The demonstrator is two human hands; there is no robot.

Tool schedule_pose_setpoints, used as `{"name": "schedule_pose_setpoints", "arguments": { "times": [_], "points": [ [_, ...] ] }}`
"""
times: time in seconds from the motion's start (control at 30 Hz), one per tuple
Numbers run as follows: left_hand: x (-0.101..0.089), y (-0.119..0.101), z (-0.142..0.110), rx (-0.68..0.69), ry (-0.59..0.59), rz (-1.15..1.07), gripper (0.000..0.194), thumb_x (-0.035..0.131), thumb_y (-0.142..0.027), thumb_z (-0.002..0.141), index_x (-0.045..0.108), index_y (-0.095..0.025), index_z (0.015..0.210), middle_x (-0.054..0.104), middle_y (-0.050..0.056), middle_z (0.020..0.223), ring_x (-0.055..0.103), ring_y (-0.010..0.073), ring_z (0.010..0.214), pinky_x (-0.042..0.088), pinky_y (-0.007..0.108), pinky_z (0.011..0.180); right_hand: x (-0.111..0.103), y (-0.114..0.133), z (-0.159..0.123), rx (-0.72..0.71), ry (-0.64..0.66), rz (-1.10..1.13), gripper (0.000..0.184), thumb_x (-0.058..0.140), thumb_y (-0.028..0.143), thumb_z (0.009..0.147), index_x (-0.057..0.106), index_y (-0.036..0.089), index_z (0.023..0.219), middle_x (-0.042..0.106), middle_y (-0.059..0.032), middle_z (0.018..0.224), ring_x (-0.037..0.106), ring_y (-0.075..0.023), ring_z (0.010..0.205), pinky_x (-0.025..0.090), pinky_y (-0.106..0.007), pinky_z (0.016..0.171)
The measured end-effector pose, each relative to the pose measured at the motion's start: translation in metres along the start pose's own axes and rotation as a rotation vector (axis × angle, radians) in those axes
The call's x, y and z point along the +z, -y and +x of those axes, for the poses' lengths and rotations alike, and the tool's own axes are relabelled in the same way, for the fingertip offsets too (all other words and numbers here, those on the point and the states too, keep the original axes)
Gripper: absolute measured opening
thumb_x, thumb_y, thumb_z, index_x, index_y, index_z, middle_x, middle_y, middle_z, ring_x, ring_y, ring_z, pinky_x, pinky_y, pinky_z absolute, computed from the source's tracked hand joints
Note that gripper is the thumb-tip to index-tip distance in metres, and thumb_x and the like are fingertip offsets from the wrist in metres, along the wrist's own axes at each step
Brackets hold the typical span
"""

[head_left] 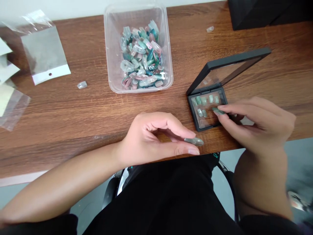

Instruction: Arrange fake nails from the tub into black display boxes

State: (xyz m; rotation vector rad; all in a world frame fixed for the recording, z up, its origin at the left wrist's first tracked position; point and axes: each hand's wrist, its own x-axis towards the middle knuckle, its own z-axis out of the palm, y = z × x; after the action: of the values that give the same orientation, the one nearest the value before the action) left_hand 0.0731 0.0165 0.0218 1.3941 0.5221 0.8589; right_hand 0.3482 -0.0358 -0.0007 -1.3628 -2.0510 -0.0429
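- Left hand (156, 140): thumb and bent forefinger pinch a grey-green nail-shaped piece (194, 141) by one end; the other end projects towards the right hand.
- Right hand (256, 122): thumb and forefinger pinch a dark green nail-shaped piece (218, 111) above the right part of the black case (192, 113). Whether the piece touches the case floor cannot be told.
- Case: open, just left of the right fingertips and beyond the left ones; its lid (198, 78) leans up on the far side. Small green and clear pieces (198, 100) lie inside, left of the right fingertips.
- Handling, as judged: a light pinch near one end leaves the piece's face visible; keeping it level and the knuckles high spares the neighbouring pieces and the lid. The left fingers are best held outside the rim.
- Surroundings: beyond the left hand, a clear tub (107, 55) of mixed pieces (144, 62) stands on the wooden table (73, 114).
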Motion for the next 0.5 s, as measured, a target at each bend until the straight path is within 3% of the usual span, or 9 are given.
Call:
{"name": "schedule_pose_setpoints", "arguments": {
  "times": [0.27, 0.5],
  "points": [
    [0.001, 0.001, 0.000, 0.010, -0.030, -0.020, 0.025, 0.092, -0.006, 0.068, 0.073, -0.015, 0.082, 0.081, 0.001, 0.084, 0.079, 0.0126, 0.072, 0.065, 0.015, 0.068, -0.009, 0.009, -0.005, -0.072, 0.137, -0.216, 0.026, 0.075, 0.008, 0.082, 0.073, 0.025, 0.103, 0.077, -0.0070, 0.107, 0.074, -0.0265, 0.090, 0.054, -0.037, 0.067],
    [0.001, -0.001, -0.001, 0.023, -0.042, 0.012, 0.021, 0.090, -0.007, 0.071, 0.074, -0.015, 0.082, 0.081, 0.000, 0.083, 0.079, 0.0115, 0.071, 0.065, 0.014, 0.068, -0.016, 0.003, -0.003, -0.127, 0.140, -0.240, 0.028, 0.079, 0.010, 0.081, 0.074, 0.028, 0.103, 0.073, -0.0009, 0.087, 0.066, -0.0181, 0.073, 0.045, -0.031, 0.058]
  ]
}}
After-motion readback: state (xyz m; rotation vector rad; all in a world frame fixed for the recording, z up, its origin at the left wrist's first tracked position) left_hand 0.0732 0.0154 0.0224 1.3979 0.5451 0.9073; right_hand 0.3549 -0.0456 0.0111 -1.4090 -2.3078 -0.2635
